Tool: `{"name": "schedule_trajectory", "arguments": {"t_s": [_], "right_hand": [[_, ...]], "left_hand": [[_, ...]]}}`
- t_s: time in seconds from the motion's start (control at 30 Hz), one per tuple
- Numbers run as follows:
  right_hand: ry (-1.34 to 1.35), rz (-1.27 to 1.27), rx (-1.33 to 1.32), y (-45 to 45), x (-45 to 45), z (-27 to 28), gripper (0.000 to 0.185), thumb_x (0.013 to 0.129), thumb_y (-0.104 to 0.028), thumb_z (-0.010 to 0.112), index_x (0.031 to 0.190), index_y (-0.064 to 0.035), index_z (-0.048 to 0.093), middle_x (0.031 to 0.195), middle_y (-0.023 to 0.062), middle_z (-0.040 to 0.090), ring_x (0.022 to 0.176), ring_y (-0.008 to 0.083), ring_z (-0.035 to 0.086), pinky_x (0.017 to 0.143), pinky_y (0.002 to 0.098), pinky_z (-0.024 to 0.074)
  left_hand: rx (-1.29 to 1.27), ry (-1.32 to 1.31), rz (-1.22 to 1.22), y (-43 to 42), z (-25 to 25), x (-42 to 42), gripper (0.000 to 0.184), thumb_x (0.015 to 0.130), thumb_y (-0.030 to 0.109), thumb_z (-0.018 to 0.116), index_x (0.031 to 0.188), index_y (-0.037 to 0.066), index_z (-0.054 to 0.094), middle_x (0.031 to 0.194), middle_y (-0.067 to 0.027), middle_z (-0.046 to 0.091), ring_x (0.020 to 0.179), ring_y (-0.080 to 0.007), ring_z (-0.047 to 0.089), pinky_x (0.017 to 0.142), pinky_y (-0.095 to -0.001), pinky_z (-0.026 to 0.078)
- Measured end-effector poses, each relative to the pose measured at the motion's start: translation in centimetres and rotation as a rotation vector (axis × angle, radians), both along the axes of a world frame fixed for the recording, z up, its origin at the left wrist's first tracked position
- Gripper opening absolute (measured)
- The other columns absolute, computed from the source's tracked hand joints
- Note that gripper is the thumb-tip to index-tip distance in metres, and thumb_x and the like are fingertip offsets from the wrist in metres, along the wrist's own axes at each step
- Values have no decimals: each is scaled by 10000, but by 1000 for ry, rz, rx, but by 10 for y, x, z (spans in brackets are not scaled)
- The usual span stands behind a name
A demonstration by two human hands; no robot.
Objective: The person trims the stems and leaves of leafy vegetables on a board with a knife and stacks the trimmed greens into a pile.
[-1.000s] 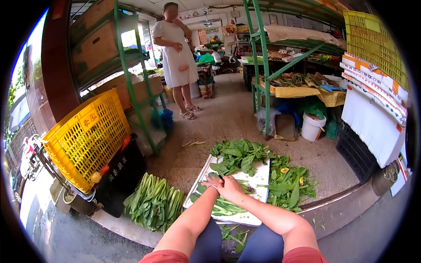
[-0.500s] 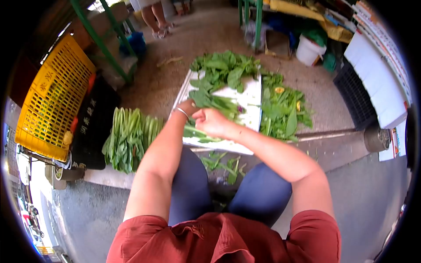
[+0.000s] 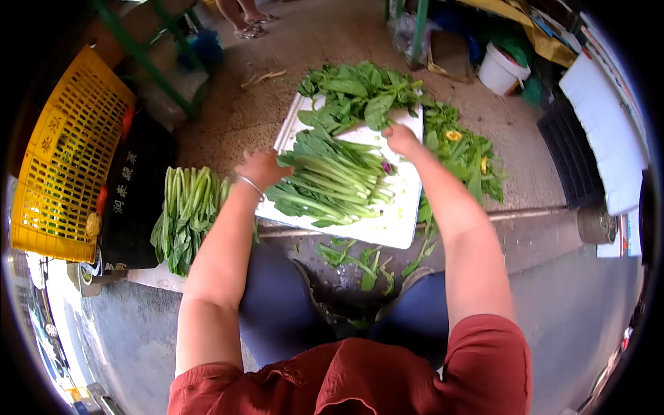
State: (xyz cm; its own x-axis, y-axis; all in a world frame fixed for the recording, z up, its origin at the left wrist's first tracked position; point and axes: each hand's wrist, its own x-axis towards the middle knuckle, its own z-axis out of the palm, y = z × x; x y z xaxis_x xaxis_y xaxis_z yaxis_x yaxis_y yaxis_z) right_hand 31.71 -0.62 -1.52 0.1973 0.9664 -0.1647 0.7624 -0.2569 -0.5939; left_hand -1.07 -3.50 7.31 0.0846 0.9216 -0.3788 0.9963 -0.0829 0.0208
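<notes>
A bundle of leafy green stalks lies on a white board, its pale cut ends toward the right. Beside the leafy end, at the board's left edge, my left hand is open with its fingers apart. My right hand is at the lower edge of a loose heap of greens on the far part of the board. Its fingers are curled together, and what they pinch, if anything, cannot be made out. A small purple tie shows near the cut ends.
Bundled greens stand to the left, near a yellow crate and a black crate. Trimmed leaves lie right of the board, others between my knees. A white bucket is at the back right.
My hands, close together over the bundle before, have moved apart. The left went left and the right went up to the right toward the heap. The stalks now lie spread out in view.
</notes>
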Motion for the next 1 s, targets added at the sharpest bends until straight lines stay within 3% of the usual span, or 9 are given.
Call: {"name": "schedule_trajectory", "arguments": {"t_s": [0.07,0.17,0.23,0.37,0.57,0.77,0.83,0.9,1.0], "right_hand": [[-41,105,8,6,-11,-19,259,788,-115,467,1008,-82,600,991,202,597,926,340,574,799,386,449],[-195,151,-108,5,-25,-39,268,750,-109,545,1015,-95,582,1022,161,592,964,314,573,809,390,463],[-257,118,27,2,-27,-45,195,764,-144,554,946,-107,612,935,167,614,885,324,597,766,401,471],[-215,94,-133,5,-24,-36,229,766,-167,555,976,-99,617,1008,152,607,920,303,593,781,383,472],[-135,33,-42,21,-20,-25,205,752,-235,561,869,-82,632,909,148,629,842,307,606,752,369,476],[262,192,466,4,-52,88,196,707,-215,640,763,-32,598,720,110,635,654,227,618,595,328,475],[413,255,518,-5,-64,111,206,712,-229,644,776,-36,613,750,117,642,687,260,626,632,340,484],[639,348,530,-10,-74,118,203,718,-190,681,760,-14,587,703,97,632,632,167,611,598,289,477],[821,402,436,-26,-76,135,180,764,-164,647,769,-7,559,710,65,614,623,126,592,566,264,464]], "left_hand": [[9,37,17,-9,3,12,718,689,548,608,1282,182,436,1369,-126,332,1311,-399,142,938,-635,241],[21,142,20,-7,-7,27,729,676,582,596,1269,182,453,1356,-151,319,1302,-418,126,893,-672,244],[59,157,-3,-3,-19,32,729,680,584,588,1267,172,456,1359,-172,307,1297,-425,134,881,-671,253],[77,129,-11,-1,-23,39,688,696,571,574,1248,174,472,1368,-146,301,1297,-419,144,889,-664,259],[88,19,-57,1,-17,55,635,729,469,602,1257,150,452,1349,-134,336,1303,-382,163,917,-638,267],[427,-457,-32,-3,-8,72,618,752,268,642,1291,132,372,1343,-150,338,1276,-368,252,944,-566,310],[871,-642,-48,-10,7,85,572,779,254,615,1286,120,385,1352,-134,351,1272,-356,277,971,-534,288],[958,-618,-142,-17,30,93,504,800,226,591,1260,117,416,1319,-132,392,1263,-335,306,972,-530,282],[1005,-553,-285,-27,49,94,383,826,185,559,1192,107,474,1225,-116,486,1215,-299,384,965,-542,270]]}}
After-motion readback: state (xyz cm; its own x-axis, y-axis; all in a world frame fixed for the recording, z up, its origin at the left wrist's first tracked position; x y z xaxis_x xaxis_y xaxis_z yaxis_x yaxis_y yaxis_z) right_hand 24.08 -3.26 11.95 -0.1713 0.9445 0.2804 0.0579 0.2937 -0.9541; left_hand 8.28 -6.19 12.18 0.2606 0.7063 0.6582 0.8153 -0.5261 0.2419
